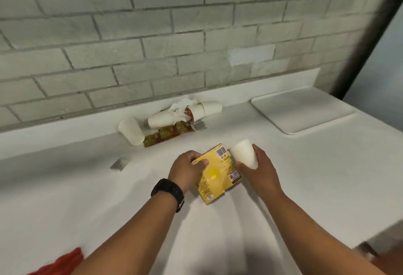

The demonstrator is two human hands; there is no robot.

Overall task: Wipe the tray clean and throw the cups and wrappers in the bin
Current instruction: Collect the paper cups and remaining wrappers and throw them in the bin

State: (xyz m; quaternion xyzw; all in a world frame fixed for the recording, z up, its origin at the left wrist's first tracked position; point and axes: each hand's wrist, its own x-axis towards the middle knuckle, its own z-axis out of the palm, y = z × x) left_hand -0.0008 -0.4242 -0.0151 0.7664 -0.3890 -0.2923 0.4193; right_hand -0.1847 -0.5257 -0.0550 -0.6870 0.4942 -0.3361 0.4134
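My left hand [187,171] grips a flattened yellow carton wrapper [218,176] by its left edge, just above the white counter. My right hand [259,170] holds a white paper cup [244,153] tilted on its side, right beside the carton. A white tray [305,111] lies at the back right of the counter. Near the wall sits a pile of white paper cups [181,115] with a crumpled tissue [183,106] and orange sauce packets [168,134]. One more cup [132,131] lies on its side to the left of the pile.
A small grey packet [118,164] lies on the counter to the left. Something red [63,261] shows at the bottom left edge. A brick wall backs the counter, and the counter's edge drops off at the lower right.
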